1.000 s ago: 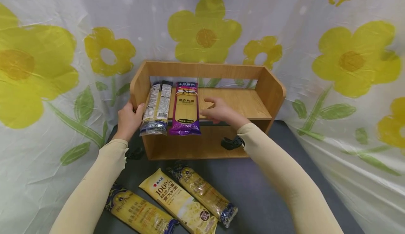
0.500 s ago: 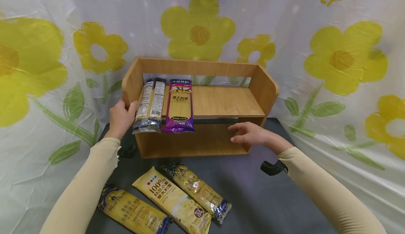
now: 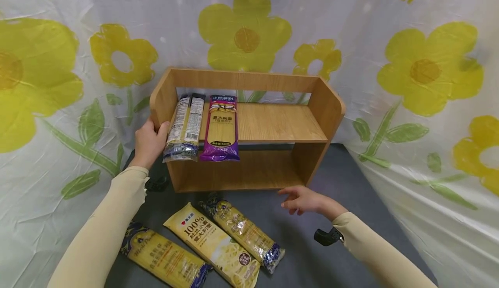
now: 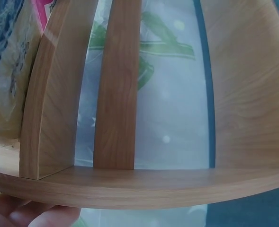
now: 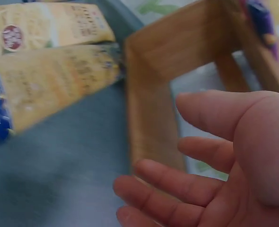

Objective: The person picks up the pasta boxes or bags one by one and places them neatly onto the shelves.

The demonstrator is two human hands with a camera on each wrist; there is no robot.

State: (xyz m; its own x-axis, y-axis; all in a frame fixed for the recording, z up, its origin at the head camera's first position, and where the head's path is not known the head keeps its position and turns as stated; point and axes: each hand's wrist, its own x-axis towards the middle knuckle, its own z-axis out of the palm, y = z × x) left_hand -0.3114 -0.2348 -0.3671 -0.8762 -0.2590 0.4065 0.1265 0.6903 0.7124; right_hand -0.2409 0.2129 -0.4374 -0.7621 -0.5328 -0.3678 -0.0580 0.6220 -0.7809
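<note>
My left hand (image 3: 149,143) grips the left side panel of a two-tier wooden shelf (image 3: 282,121); in the left wrist view its fingers (image 4: 56,217) lie on the panel's outer side, the thumb on the inner. Beside it on the upper tier lies a clear-and-blue pasta packet (image 3: 186,123), label side up. A purple pasta packet (image 3: 221,125) lies to its right. Both overhang the front edge. My right hand (image 3: 306,201) holds nothing, fingers loosely spread, in front of the shelf's lower right. Nearest to it is a blue-ended pasta packet (image 3: 245,231).
On the dark table (image 3: 308,253) lie a cream pasta packet (image 3: 216,247) and another blue-ended pasta packet (image 3: 165,257), left of the nearest one. A white curtain (image 3: 175,24) with yellow flowers hangs behind and along both sides.
My right hand has left the purple packet's side, moving right and then down toward the table. My left hand keeps its grip on the shelf. The head view has shifted slightly.
</note>
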